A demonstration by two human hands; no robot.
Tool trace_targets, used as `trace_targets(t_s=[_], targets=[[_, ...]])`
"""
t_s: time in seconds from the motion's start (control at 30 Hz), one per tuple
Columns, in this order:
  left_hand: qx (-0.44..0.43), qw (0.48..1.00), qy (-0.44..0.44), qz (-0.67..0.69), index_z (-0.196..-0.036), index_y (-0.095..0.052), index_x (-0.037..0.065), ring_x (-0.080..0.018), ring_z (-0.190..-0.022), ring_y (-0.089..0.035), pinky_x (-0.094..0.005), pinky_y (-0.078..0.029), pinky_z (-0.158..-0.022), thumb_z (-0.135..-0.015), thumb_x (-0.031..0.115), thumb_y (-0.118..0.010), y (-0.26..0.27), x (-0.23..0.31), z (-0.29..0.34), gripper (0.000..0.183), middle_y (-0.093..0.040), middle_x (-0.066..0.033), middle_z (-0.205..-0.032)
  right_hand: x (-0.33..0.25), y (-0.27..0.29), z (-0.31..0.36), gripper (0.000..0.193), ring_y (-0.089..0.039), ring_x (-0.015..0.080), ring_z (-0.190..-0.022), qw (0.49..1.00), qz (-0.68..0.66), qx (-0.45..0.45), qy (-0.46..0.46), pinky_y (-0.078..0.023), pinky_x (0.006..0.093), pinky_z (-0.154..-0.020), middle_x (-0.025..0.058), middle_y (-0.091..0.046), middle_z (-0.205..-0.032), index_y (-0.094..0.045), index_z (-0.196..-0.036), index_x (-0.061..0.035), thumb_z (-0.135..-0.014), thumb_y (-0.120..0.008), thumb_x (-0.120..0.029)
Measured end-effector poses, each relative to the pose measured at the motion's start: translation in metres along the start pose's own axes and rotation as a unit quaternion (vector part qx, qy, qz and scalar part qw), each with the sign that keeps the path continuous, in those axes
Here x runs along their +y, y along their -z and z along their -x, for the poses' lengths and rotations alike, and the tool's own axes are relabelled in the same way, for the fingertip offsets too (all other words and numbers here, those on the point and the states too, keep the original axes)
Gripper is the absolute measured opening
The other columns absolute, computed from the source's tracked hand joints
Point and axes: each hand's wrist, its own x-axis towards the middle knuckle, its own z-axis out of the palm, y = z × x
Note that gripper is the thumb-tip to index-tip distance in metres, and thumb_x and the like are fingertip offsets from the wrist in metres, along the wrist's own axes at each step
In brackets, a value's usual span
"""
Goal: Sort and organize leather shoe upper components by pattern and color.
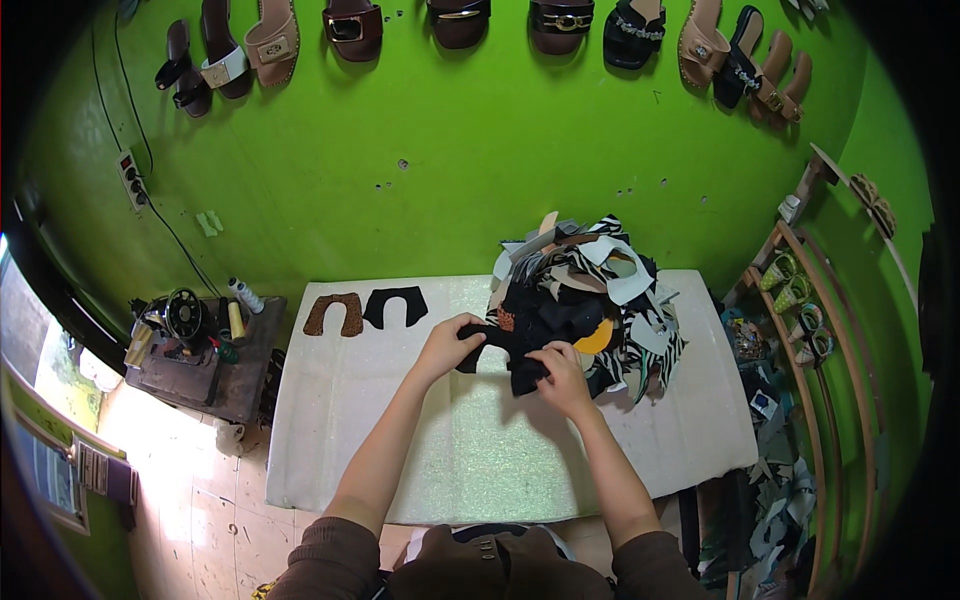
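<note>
Near the middle of the table, my left hand (449,347) is closed on the edge of a black U-shaped cut piece (492,336). My right hand (563,376) pinches black material (525,374) at the near edge of a heap of scraps (590,262). Whether both hands grip the same piece I cannot tell, since black overlaps black there. To the left lie a brown speckled U-shaped piece (333,313) and another black U-shaped piece (396,307), both flat and side by side. A yellow scrap (597,338) shows just beyond my right hand.
The pale-covered table (400,460) stands against a green wall. At the left is a sewing machine (183,318) with thread spools (236,318) beside it. Sandals (352,30) hang along the wall above. A wooden rack (800,350) and more scraps (775,510) are at the right.
</note>
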Motion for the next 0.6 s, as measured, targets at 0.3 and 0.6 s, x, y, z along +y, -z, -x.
trace_targets(t_s=[0.3,0.6], targets=[[-0.065,0.955,-0.158,-0.243,-0.092,-0.063,0.008,-0.0290,-0.082,-0.060,-0.0361,-0.048,-0.071,-0.076,0.015,-0.060,-0.002,0.005,0.011,0.018,-0.063,-0.0096,-0.089,-0.020,-0.002,-0.005,0.042,-0.045,0.0323,-0.106,0.999,-0.013,0.027,0.038,-0.038,0.0393,-0.090,0.0143,-0.051,-0.109,-0.052,-0.112,-0.0034,-0.072,-0.064,-0.012],[-0.063,0.964,-0.169,-0.195,-0.093,-0.063,0.003,-0.0235,-0.073,-0.061,-0.0307,-0.048,-0.067,-0.076,0.009,-0.062,0.013,0.003,0.031,0.018,-0.064,-0.0119,-0.085,-0.037,-0.036,-0.027,0.021,-0.062,0.0257,-0.068,0.995,-0.061,-0.082,-0.022,-0.048,0.0327,-0.064,0.0130,-0.064,-0.077,-0.062,-0.092,-0.0025,-0.080,-0.063,-0.020]])
